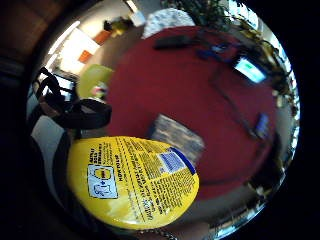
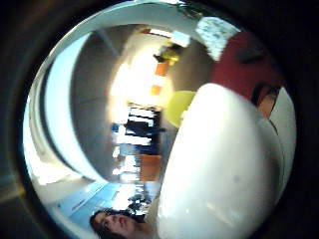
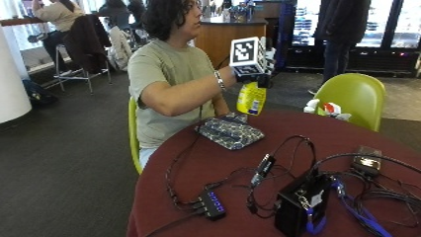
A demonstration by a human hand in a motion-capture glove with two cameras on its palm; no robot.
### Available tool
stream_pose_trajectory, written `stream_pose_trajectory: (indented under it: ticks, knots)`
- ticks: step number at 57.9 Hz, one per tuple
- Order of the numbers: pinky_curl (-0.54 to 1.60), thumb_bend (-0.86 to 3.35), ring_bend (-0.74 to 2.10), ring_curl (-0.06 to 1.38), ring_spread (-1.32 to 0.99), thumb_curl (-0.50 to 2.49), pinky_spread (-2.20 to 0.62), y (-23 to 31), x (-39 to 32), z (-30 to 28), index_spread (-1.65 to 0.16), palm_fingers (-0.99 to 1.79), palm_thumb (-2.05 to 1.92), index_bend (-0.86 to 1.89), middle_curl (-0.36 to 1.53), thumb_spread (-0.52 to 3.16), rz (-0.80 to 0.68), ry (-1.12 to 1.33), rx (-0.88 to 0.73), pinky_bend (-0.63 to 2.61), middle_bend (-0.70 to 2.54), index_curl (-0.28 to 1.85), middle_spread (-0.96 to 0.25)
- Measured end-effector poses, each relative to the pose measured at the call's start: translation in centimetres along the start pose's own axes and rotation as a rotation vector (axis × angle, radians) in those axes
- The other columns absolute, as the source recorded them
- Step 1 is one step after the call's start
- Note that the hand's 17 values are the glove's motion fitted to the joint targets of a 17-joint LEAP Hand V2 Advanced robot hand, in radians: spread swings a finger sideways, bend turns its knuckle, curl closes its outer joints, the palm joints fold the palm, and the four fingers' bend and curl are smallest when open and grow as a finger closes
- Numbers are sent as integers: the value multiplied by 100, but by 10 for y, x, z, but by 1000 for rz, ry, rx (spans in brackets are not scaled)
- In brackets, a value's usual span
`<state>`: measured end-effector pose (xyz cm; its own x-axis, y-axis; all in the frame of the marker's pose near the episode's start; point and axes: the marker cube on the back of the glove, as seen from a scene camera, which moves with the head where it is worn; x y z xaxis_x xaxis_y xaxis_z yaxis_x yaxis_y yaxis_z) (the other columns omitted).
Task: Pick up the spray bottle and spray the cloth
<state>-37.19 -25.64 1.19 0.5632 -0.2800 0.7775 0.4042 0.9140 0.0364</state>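
One spray bottle, one cloth, one table, two green chairs.

Short-sleeved olive-green tee on the person, a bracelet just behind the black-gloved right hand.

Round table w/ dark red top. Folded patterned cloth lies flat near the person's edge. Toward the middle: black hub w/ cables trailing across the top, black box standing beside them, small black device near the far edge.
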Motion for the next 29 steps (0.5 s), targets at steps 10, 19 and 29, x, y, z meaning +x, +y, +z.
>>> stream_pose_trajectory:
  ticks: [10,19,29]
  knots:
    - [39,-3,57,46,-16,79,-26,-44,12,66,-26,135,95,39,52,13,-54,-344,113,41,59,57,-19]
    - [39,-3,56,47,-16,79,-27,-50,29,127,-25,134,96,39,52,14,-89,-337,105,41,59,57,-18]
    - [40,-3,56,47,-16,79,-28,-55,39,145,-25,136,96,39,53,14,-95,-341,136,41,59,57,-18]
